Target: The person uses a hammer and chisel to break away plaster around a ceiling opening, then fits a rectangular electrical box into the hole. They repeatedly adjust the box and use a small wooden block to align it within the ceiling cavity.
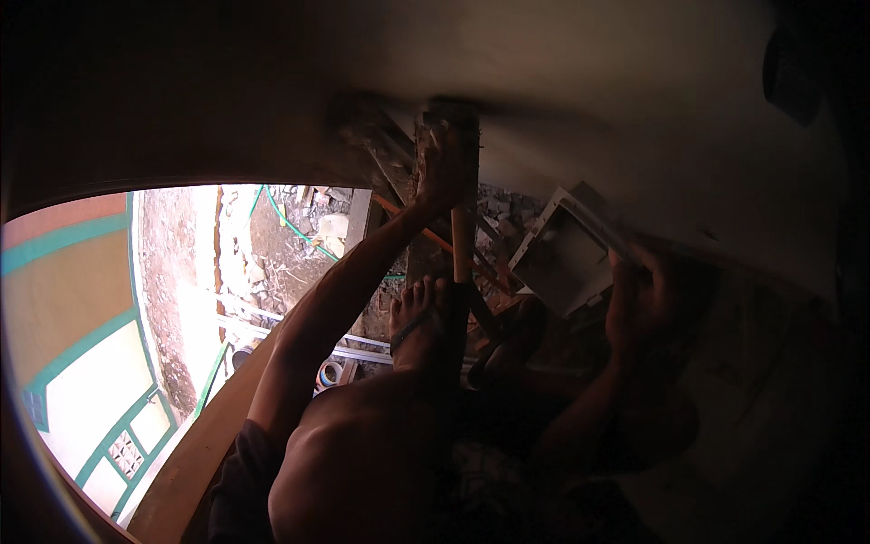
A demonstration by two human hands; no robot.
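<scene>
My left arm stretches up to a rough, dark post (470,163), and my left hand (439,170) is closed against it; deep shade blurs the fingers. Just below that hand, a pale round stick (461,247) runs down toward my bare foot (419,322). A white rectangular open box (536,236) hangs tilted on the right. My right hand (642,295) grips its right edge, with the fingers partly lost in shadow. The box's hollow side faces up toward me.
Above spreads a large plain wall surface (589,82). Rubble (331,227) and a green hose (292,227) lie down below at left. White pipes (362,354) and a tape roll (330,373) sit near my knee. A building with green trim (82,335) stands far left.
</scene>
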